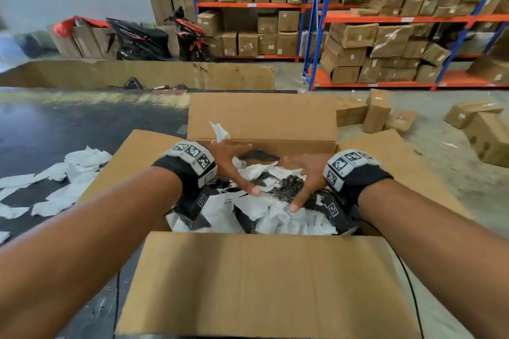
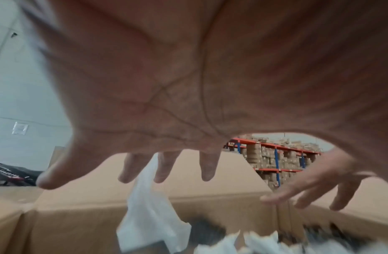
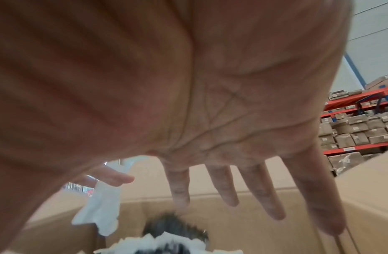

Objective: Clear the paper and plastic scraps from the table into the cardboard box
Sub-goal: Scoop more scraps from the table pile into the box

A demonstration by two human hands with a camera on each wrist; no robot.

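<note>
The open cardboard box (image 1: 261, 283) stands in front of me, its flaps folded out. It holds a heap of white paper and black plastic scraps (image 1: 264, 215). My left hand (image 1: 237, 165) hovers over the box's left half with the fingers spread and straight. One white scrap (image 2: 145, 197) dangles at its middle fingers; whether it clings or falls I cannot tell. Over the right half, my right hand (image 1: 308, 176) is spread too, palm down, holding nothing. More white scraps (image 1: 63, 181) lie on the dark table (image 1: 55, 124) left of the box.
A long cardboard sheet (image 1: 137, 74) stands along the table's far edge. Behind are shelves of cartons (image 1: 385, 36) and a parked motorbike (image 1: 190, 33). Loose cartons (image 1: 482, 132) lie on the floor at the right.
</note>
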